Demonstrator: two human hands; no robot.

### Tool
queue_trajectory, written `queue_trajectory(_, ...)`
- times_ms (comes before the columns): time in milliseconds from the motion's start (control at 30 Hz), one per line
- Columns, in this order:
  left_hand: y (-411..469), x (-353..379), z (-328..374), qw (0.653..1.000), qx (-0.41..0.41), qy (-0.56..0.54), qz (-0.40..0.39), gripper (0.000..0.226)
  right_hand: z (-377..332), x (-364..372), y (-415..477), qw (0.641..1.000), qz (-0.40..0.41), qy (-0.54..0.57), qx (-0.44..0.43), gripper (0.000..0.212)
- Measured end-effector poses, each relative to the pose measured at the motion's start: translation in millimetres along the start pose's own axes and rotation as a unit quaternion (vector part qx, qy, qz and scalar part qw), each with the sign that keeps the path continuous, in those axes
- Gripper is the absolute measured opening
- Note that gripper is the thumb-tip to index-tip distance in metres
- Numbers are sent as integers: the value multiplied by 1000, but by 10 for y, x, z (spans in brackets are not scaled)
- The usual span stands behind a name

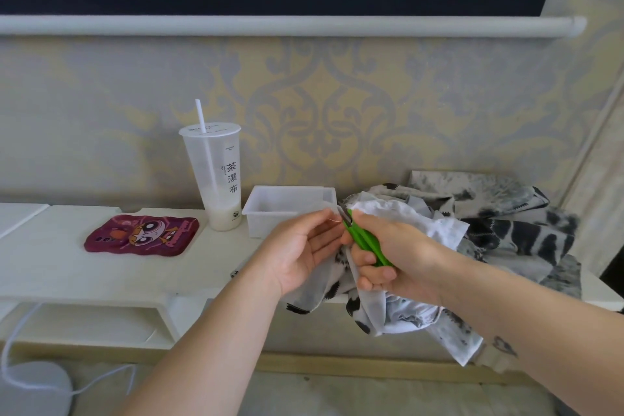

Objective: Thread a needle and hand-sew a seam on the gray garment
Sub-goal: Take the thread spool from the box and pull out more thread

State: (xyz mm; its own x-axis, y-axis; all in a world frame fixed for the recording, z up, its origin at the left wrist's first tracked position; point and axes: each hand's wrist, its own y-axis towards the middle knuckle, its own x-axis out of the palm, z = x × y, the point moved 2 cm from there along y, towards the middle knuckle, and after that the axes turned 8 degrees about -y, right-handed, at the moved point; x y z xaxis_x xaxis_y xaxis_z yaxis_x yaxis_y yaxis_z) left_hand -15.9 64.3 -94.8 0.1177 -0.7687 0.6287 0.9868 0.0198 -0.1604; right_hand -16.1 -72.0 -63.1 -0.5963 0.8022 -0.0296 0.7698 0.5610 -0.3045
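The gray and white patterned garment lies heaped at the right end of the white shelf, and part of it hangs over the front edge. My right hand grips green thread snips with their metal tips pointing up and left. My left hand is held just left of the snips, palm toward me, and its fingertips pinch a thin thread that runs to the snips' tips. No needle can be made out.
A clear plastic box stands behind my hands. A tall plastic cup with a straw and a little milky drink is to its left. A dark red cartoon phone case lies further left. Patterned wall behind.
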Motion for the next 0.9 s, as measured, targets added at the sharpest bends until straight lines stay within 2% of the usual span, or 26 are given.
queue_trajectory(100,36,-26,168,997,53,43,29,17,-146,-31,51,999,30,-12,-33,39)
queue_trajectory(200,48,2,383,992,114,39,38,16,-325,-52,181,994,78,-18,-72,39)
queue_trajectory(267,43,26,532,987,156,23,39,14,-486,-60,297,985,113,-64,-114,35)
queue_trajectory(333,34,28,681,979,199,22,42,13,-652,-68,426,965,133,-164,-154,28)
queue_trajectory(367,29,21,748,974,219,24,44,14,-713,-84,513,946,138,-241,-168,25)
queue_trajectory(467,17,-13,906,965,256,26,48,15,-772,-115,839,851,138,-475,-174,26)
queue_trajectory(533,19,-37,965,963,265,27,51,15,-733,-97,1062,807,127,-556,-156,27)
queue_trajectory(600,28,-61,1005,960,272,27,55,14,-688,-78,1257,787,130,-585,-148,29)
queue_trajectory(700,36,-94,1057,956,289,23,52,15,-654,-58,1485,788,146,-580,-147,30)
queue_trajectory(900,67,-161,1189,946,320,-7,55,16,-702,-114,1669,844,208,-468,-158,30)
